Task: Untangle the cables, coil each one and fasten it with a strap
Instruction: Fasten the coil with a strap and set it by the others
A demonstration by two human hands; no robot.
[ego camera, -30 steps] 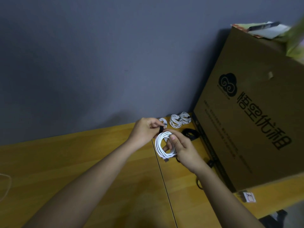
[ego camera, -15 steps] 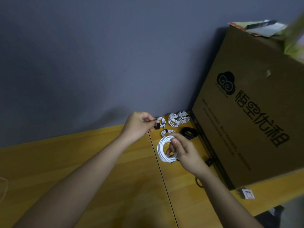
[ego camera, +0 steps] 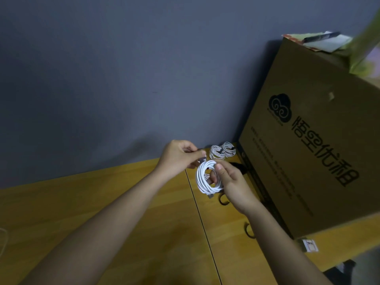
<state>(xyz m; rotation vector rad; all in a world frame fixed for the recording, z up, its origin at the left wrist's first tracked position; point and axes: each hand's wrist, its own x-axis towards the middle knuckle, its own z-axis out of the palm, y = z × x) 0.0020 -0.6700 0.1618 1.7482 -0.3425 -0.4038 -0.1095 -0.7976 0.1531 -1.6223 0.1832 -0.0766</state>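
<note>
My right hand (ego camera: 230,182) grips a coiled white cable (ego camera: 200,179) above the wooden table (ego camera: 102,202), thumb over its top and fingers through the loop. Close to the coil's upper left, my left hand (ego camera: 177,156) pinches a dark strap (ego camera: 202,160). A metal plug hangs from the coil's bottom. Behind my hands, near the wall, lie two strapped white coils (ego camera: 216,152) (ego camera: 229,149). A black coiled cable (ego camera: 239,166) lies partly hidden behind my right hand.
A large cardboard box (ego camera: 308,151) leans on the table at the right, with papers on top. Two dark strap loops (ego camera: 223,200) (ego camera: 248,231) lie on the table beside my right forearm. A small white card (ego camera: 308,245) lies near the table's right edge.
My left hand pulled the strap away to the upper left, then came back to the coil's top. My right hand kept hold of the white coil throughout.
</note>
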